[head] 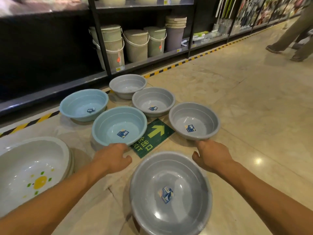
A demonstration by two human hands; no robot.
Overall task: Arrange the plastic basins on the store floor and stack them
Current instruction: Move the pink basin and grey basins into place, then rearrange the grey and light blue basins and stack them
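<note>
Beige store floor [245,107] lies open on the right; shelving [144,53] edges the left. Four grey basins [183,175], two blue basins [110,126] and one white stack [20,160] sit on it. Left hand [113,156] meets the near blue rim and right hand [211,156] a grey rim; whether either grips cannot be told.

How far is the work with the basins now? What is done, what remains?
Done: the basins are spread on the floor, and the white basins at left seem nested. In hand: the left hand is at the near blue basin, the right hand at the right grey basin; neither basin is lifted. Left: those two, the far blue basin and three other grey basins stand single, unstacked.
</note>
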